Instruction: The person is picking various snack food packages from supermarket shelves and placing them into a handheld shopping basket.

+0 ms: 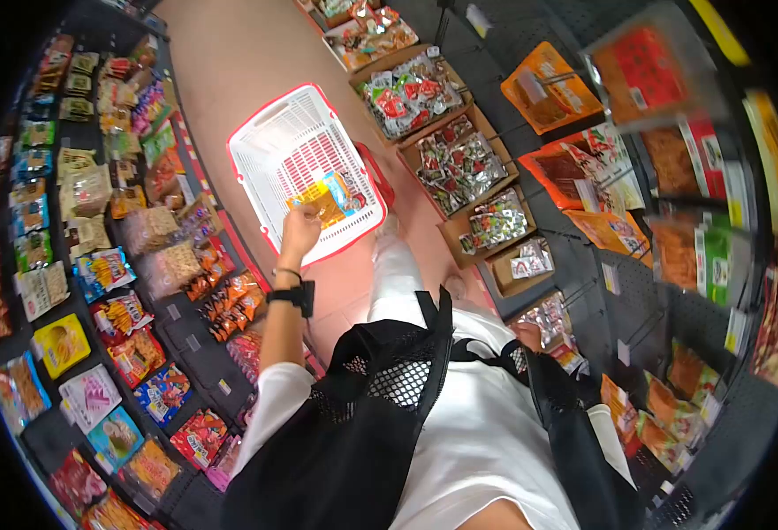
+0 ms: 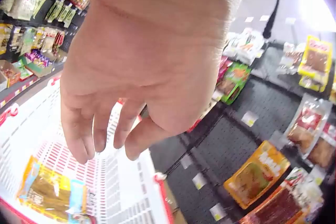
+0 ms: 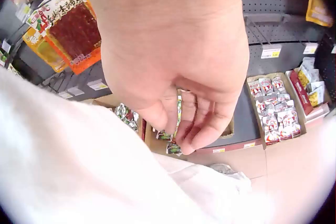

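Observation:
A white shopping basket [image 1: 269,132] with a red rim stands in the aisle. Inside lies a yellow-and-blue snack bag [image 2: 50,190], its clear window showing brown food. My left hand [image 1: 300,231] hangs over the basket with loosely bent fingers and nothing in them; in the left wrist view the bag lies apart from the fingertips. By the right-hand shelf, my right hand [image 3: 178,71] hangs low with curled fingers. A narrow yellow-green strip [image 3: 179,111] shows between thumb and fingers; I cannot tell whether the hand holds it. Small foil packets [image 3: 173,149] appear just below.
Packed snack shelves [image 1: 97,230] line the left side. Along the right, cardboard boxes of small packets [image 1: 455,163] stand low, beneath hanging orange bags [image 1: 552,88]. The basket's red handle [image 1: 375,177] hangs down its right side. The tiled aisle floor [image 1: 212,53] runs ahead between the shelves.

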The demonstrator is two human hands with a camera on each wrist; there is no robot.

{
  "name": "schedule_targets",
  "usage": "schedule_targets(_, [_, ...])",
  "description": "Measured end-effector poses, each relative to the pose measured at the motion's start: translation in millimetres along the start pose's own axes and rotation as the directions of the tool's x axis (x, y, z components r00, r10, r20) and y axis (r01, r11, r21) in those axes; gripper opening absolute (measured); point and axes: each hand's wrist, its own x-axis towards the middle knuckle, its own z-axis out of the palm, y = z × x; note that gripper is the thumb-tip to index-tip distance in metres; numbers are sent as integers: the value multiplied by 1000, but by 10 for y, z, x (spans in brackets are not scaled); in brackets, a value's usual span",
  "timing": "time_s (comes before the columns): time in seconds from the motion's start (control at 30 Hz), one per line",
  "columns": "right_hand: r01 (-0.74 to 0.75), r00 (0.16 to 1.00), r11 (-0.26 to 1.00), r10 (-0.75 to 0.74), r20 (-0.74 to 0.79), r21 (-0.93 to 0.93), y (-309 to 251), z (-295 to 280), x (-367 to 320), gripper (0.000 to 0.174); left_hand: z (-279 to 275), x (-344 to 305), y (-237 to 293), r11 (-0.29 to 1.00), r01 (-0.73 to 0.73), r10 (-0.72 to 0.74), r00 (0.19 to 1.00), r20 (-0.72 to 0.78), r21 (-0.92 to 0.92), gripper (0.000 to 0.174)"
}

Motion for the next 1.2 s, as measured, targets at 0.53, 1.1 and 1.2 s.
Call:
schedule_targets(0.53, [-686, 687, 723, 680, -258, 79, -344, 561, -1250, 15, 1365, 1706, -1240, 939, -110, 18, 962, 273, 326, 43])
schedule_targets(1.1, [-534, 798, 823, 566, -209, 193, -355, 1198, -966, 18, 1190, 1712, -1299, 950, -34, -84, 930, 358, 311, 33])
schedule_targets(1.2, [-514, 809, 828, 554, -196, 224, -156, 1258, -1227, 16, 1258, 1772, -1206, 902, -29, -162, 903, 397, 432, 34])
